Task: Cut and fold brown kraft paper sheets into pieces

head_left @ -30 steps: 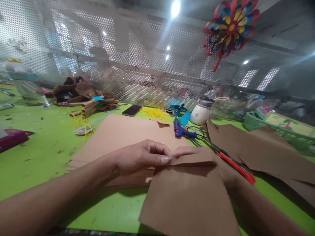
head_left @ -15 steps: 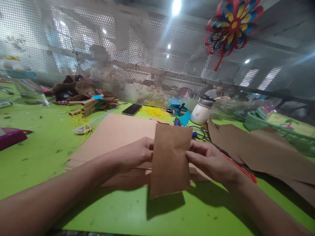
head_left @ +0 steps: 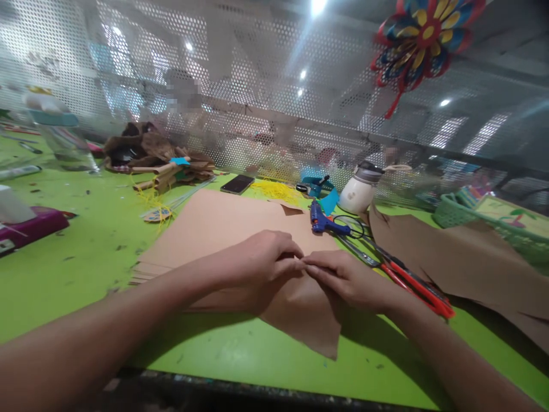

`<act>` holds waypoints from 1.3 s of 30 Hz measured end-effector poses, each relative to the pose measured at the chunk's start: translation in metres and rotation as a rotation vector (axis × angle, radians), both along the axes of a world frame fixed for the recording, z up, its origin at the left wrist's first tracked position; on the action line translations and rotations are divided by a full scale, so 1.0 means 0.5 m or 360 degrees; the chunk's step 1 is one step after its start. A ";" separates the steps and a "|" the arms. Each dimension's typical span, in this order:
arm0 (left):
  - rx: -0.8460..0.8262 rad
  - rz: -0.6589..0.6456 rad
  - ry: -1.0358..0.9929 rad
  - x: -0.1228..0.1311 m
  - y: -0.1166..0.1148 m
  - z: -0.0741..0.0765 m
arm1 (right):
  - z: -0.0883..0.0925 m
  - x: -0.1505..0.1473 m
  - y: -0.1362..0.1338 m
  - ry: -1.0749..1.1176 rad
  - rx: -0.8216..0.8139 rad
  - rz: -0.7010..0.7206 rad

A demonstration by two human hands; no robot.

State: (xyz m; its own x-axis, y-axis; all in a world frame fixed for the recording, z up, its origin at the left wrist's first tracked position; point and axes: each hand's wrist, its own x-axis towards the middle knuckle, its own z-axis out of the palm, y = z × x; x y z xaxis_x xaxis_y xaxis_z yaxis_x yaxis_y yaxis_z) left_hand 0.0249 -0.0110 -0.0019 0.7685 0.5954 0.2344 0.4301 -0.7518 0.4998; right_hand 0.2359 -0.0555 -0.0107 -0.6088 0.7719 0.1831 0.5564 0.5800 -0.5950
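Observation:
A small piece of brown kraft paper [head_left: 306,317] hangs tilted from my fingers, its lower corner over the green table near the front edge. My left hand [head_left: 274,257] pinches its upper edge between thumb and fingers. Close against those fingertips, my right hand [head_left: 343,277] is closed on the same edge. Behind and beneath both hands lies a stack of larger brown paper sheets [head_left: 223,220]. A blue glue gun [head_left: 323,220] rests just past the stack's right side. Red-handled scissors [head_left: 414,286] lie beyond my right hand.
Brown sheets [head_left: 446,257] and a green basket [head_left: 454,212] are at right. A white bottle [head_left: 358,186], yellow shredded paper [head_left: 277,189] and a phone [head_left: 237,183] stand or lie behind. Paper rolls [head_left: 165,171] and a purple item [head_left: 36,226] are to the left.
The paper was held upright and flat by its two sides; now it is turned and tilted. Both hands have come together at its upper edge, and the glue gun shows more fully.

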 end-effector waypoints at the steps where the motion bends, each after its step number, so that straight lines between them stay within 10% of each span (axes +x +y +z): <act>1: 0.0047 -0.0008 0.0068 0.001 -0.002 -0.005 | -0.003 -0.004 0.001 0.0006 0.0020 -0.0031; 13: -0.0215 0.0327 0.0076 -0.005 0.026 -0.046 | -0.059 0.003 0.033 -0.0067 0.0398 -0.0146; 39: 0.0487 0.0036 0.0216 0.018 0.015 -0.060 | -0.068 0.011 0.048 -0.0090 0.0398 -0.0132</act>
